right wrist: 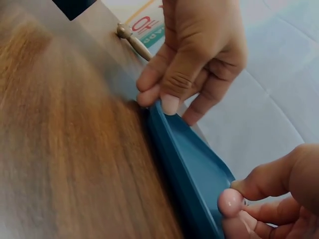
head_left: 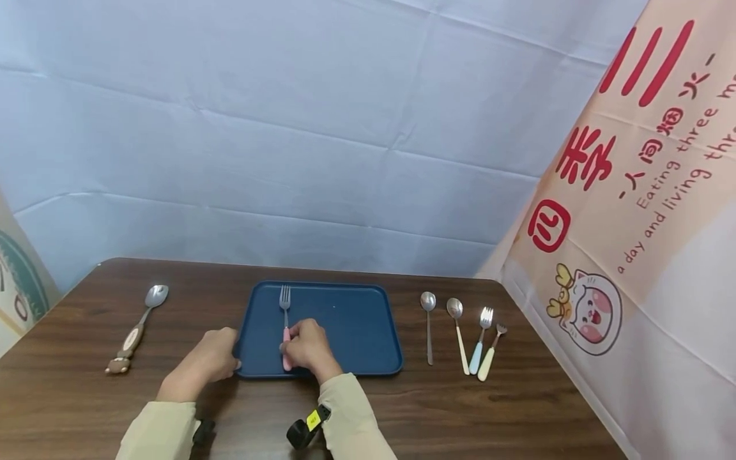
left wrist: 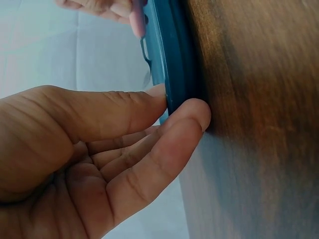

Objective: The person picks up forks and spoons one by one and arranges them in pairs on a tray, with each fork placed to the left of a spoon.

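Observation:
A blue rectangular tray (head_left: 351,329) lies on the brown table. My left hand (head_left: 211,356) pinches its near left corner; in the left wrist view the thumb (left wrist: 134,112) is on the rim and the index finger is against the outer side. My right hand (head_left: 310,345) holds the pink handle of a fork (head_left: 285,300) between thumb and fingers. The fork lies over the left part of the tray, tines pointing to the far edge. The rounded end of the pink handle (right wrist: 231,202) shows between the fingertips in the right wrist view.
To the left lies a spoon (head_left: 133,335) with a brown figure handle. Right of the tray are a plain metal spoon (head_left: 429,332), a cream-handled spoon (head_left: 460,338), a blue-handled fork (head_left: 480,342) and a small yellow-handled fork (head_left: 491,354). A pale cloth (head_left: 287,160) hangs behind the table (head_left: 431,415).

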The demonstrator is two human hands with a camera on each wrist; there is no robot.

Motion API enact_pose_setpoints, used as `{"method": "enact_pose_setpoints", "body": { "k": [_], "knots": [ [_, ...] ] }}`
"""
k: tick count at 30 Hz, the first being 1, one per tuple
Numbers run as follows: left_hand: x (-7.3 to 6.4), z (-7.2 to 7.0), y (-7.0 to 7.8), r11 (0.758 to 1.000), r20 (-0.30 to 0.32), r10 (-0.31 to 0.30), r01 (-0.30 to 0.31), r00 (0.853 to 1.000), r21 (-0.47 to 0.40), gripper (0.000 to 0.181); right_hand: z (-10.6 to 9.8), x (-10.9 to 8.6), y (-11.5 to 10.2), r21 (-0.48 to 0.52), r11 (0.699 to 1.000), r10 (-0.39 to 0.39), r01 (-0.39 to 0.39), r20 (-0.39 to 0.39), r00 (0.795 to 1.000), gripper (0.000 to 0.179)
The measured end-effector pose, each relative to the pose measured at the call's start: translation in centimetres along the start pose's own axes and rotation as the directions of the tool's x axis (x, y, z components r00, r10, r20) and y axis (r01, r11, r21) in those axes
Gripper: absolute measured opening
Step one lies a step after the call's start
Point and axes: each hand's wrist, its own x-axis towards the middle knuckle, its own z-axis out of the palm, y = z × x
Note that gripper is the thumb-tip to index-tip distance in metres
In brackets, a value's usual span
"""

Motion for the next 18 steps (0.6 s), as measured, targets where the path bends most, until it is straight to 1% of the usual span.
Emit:
{"method": "enact_pose_setpoints", "body": {
  "k": [6, 11, 14, 16, 18],
  "knots": [
    [-0.1, -0.1, 0.0, 1.000, -0.002, -0.015, 0.015, 1.000, 0.013, 0.033, 1.1, 0.1, -1.0, -0.023, 1.000, 0.016, -0.015, 0.012, 1.000, 0.014],
    [0.0, 0.1, 0.0, 1.000, -0.026, -0.008, 0.008, 1.000, 0.015, 0.025, 1.9, 0.4, -1.8, -0.047, 0.999, 0.017, -0.017, 0.002, 1.000, 0.015],
    [0.0, 0.1, -0.1, 1.000, -0.040, 0.003, -0.002, 0.999, 0.021, 0.020, 2.4, 0.6, -2.1, -0.029, 0.999, 0.017, -0.017, 0.003, 1.000, 0.014],
    [0.0, 0.1, -0.1, 1.000, -0.044, 0.011, -0.010, 0.999, 0.025, 0.017, 2.6, 0.8, -2.3, -0.008, 1.000, 0.025, -0.025, 0.007, 1.000, 0.011],
    [0.1, 0.1, -0.1, 1.000, -0.044, 0.018, -0.017, 0.999, 0.026, 0.015, 2.8, 0.9, -2.4, -0.007, 1.000, 0.030, -0.030, 0.006, 1.000, 0.008]
  ]
}}
